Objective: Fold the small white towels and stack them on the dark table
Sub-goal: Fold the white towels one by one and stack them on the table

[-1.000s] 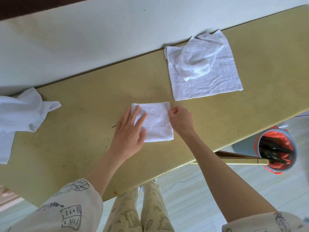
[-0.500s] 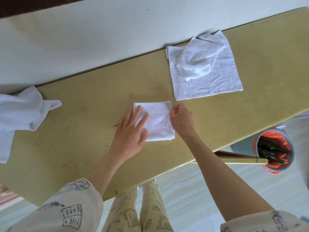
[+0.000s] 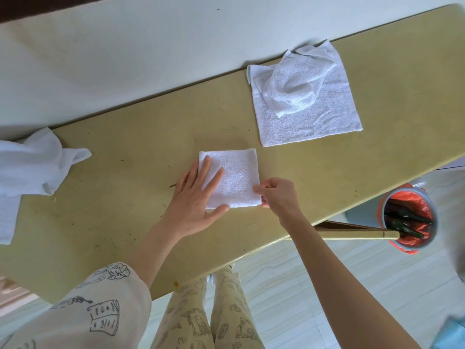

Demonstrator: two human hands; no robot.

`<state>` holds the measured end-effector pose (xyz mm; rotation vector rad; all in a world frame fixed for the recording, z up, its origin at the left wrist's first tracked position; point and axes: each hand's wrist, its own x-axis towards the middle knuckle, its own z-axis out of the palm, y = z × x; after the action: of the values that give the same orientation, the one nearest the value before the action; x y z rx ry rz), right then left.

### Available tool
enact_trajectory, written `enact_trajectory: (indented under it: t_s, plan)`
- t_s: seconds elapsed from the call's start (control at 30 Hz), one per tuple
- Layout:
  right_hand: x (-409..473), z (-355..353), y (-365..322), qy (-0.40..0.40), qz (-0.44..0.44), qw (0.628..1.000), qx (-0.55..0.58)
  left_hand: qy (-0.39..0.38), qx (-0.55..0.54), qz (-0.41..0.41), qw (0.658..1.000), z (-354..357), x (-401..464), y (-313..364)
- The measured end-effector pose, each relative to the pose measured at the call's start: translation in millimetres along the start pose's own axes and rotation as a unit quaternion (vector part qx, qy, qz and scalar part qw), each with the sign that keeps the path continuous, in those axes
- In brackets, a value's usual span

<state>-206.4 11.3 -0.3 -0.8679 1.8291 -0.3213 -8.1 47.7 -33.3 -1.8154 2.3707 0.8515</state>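
A small folded white towel (image 3: 237,175) lies flat in the middle of the yellowish table (image 3: 130,152). My left hand (image 3: 195,200) rests flat on the towel's left half with straight, spread fingers. My right hand (image 3: 279,195) pinches the towel's near right corner between thumb and fingers. To the back right a flat unfolded white towel (image 3: 317,119) carries a crumpled white towel (image 3: 294,89) on top. More loose white cloth (image 3: 27,167) lies at the table's left end.
A pale wall (image 3: 125,59) runs behind the table's far edge. Off the near right edge stands a grey bin with a red liner (image 3: 410,217), a long stick (image 3: 352,234) poking from it. My legs (image 3: 201,313) are below the near edge.
My right hand has slid from the towel's upper right edge down to its near right corner. My left hand has stayed flat on the towel.
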Motion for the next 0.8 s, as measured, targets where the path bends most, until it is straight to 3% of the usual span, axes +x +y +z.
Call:
enact_trajectory:
  t_s: [0.13,0.8]
  plan:
    - [-2.1,1.2,1.9,0.01,-0.017,1.0,0.0,0.013,0.028,0.046,0.998,1.0,-7.6,-13.5]
    - [-6.1,10.5,4.8,0.035,-0.081,0.994,-0.057,0.03,0.03,0.02,0.999,13.2,-22.0,-15.4]
